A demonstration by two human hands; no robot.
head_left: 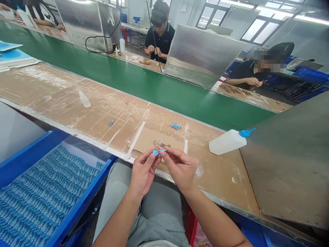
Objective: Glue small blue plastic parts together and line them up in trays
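Note:
Between my two hands, above the table's front edge, is a small blue part (155, 152) with a round end and a narrow stem. The thumb and fingers of my left hand (142, 169) pinch its round end. My right hand (181, 168) pinches the other end, so both hands are closed on the one piece. Just beyond my fingertips a small clear cup (158, 142) stands on a cardboard sheet (146, 137). Farther back lies a little pile of similar blue parts (175, 126). A single blue piece (111, 122) rests to the left.
A blue tray (55, 135) at lower left holds many blue parts in rows. A white bottle with a blue tip (226, 142) lies at right, beside a metal box (290, 164). A small clear bottle (84, 99) lies at left. Co-workers sit beyond the green conveyor belt (128, 79).

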